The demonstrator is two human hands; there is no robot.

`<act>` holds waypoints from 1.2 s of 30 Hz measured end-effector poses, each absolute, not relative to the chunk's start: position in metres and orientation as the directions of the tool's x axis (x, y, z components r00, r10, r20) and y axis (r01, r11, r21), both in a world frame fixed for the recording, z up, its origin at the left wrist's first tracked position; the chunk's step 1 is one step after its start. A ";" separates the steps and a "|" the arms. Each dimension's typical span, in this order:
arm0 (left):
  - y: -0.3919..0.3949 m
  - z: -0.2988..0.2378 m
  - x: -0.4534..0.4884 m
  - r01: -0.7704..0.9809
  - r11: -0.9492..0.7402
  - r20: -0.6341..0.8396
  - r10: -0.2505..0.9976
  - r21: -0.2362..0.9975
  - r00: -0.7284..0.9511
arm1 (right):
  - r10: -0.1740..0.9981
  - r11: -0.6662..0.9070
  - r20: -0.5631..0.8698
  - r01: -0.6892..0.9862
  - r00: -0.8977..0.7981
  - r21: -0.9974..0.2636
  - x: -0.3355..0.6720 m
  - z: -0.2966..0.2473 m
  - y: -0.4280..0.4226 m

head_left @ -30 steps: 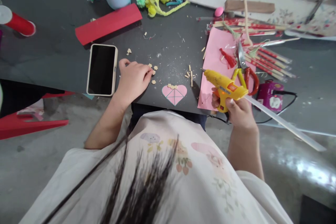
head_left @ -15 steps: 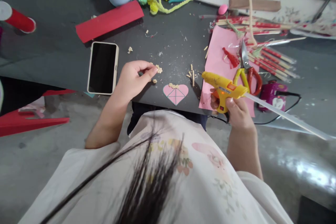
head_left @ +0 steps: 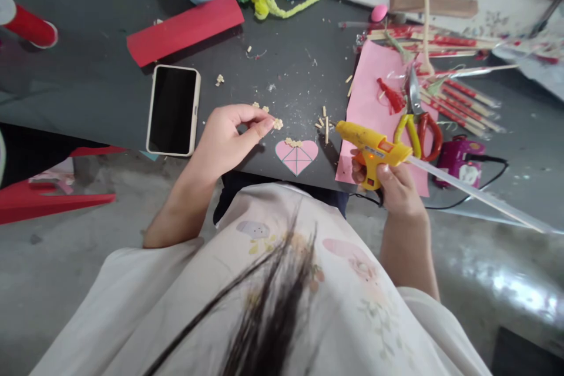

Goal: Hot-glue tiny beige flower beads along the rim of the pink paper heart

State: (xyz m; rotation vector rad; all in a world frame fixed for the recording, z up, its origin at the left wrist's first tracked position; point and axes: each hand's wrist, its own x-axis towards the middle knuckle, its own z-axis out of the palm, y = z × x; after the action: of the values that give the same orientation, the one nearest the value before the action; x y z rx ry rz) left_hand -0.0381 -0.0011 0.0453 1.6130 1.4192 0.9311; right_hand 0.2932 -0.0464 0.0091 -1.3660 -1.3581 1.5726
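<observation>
Between the thumb and forefinger of my left hand point(head_left: 238, 138) is a small pale flower-shaped piece point(head_left: 277, 123), apparently of little wooden bits. Just right of it lies a pink paper heart point(head_left: 296, 158) with dark lines, and similar pale pieces point(head_left: 293, 143) sit along its top edge. My right hand point(head_left: 394, 182) is wrapped round a yellow hot glue gun point(head_left: 372, 147), its nozzle pointing left and a long clear glue stick point(head_left: 476, 191) sticking out behind. Short wooden stick pieces point(head_left: 326, 129) lie between the heart and the nozzle. More pale flower pieces point(head_left: 256, 106) are behind my left fingers.
A phone point(head_left: 173, 110) lies left of my left hand, with a folded red card point(head_left: 185, 29) behind it. On the right are pink paper point(head_left: 374, 70), scissors point(head_left: 414, 94), red-wrapped chopsticks point(head_left: 462, 100) and a purple box point(head_left: 462, 161) with a cord.
My left hand has moved slightly right, bringing the pale flower piece away from the others and closer to the heart. The glue gun stays nearly in place in my right hand.
</observation>
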 end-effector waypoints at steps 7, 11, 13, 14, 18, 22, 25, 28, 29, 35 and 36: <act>-0.020 0.027 -0.025 0.767 -0.192 0.101 0.981 0.612 0.165 | 0.916 -0.276 -0.312 0.169 -0.253 -0.946 0.290 0.010 -0.047; -0.039 -0.003 -0.017 0.864 -0.293 0.190 0.954 0.409 0.234 | 0.913 -0.271 -0.303 0.149 -0.274 -0.951 0.289 0.012 -0.048; -0.046 -0.016 -0.015 0.874 -0.329 0.228 0.938 0.357 0.260 | 0.909 -0.270 -0.302 0.147 -0.286 -0.952 0.289 0.012 -0.049; -0.049 -0.020 -0.015 0.877 -0.327 0.252 0.936 0.353 0.248 | 0.909 -0.269 -0.300 0.144 -0.290 -0.952 0.289 0.012 -0.049; -0.053 -0.026 -0.015 0.863 -0.287 0.299 0.939 0.415 0.168 | 0.915 -0.270 -0.292 0.114 -0.279 -0.956 0.289 0.012 -0.050; -0.054 -0.022 -0.016 0.842 -0.202 0.212 0.971 0.500 0.108 | 0.918 -0.247 -0.259 0.076 -0.300 -0.966 0.288 0.012 -0.051; -0.056 -0.018 -0.018 0.844 -0.143 0.133 0.987 0.517 0.086 | 0.915 -0.276 -0.281 0.059 -0.291 -0.959 0.288 0.012 -0.053; -0.057 -0.015 -0.021 0.849 -0.115 0.102 0.992 0.515 0.072 | 0.912 -0.315 -0.326 0.084 -0.249 -0.946 0.285 0.014 -0.054; -0.058 -0.014 -0.021 0.852 -0.110 0.094 0.993 0.513 0.071 | 0.913 -0.320 -0.332 0.091 -0.235 -0.943 0.284 0.015 -0.054; -0.055 -0.011 -0.021 0.849 -0.093 0.043 0.996 0.520 0.083 | 0.933 -0.289 -0.315 0.159 -0.173 -0.944 0.276 0.019 -0.054; -0.054 -0.010 -0.021 0.849 -0.101 0.050 0.995 0.519 0.088 | 0.936 -0.282 -0.311 0.178 -0.166 -0.943 0.275 0.019 -0.054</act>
State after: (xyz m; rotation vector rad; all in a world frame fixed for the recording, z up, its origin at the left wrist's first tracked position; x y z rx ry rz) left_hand -0.0206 -0.0538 -0.0104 2.0158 1.8200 0.5644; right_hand 0.2748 -0.0542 0.0193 -1.4543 -1.3111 1.5081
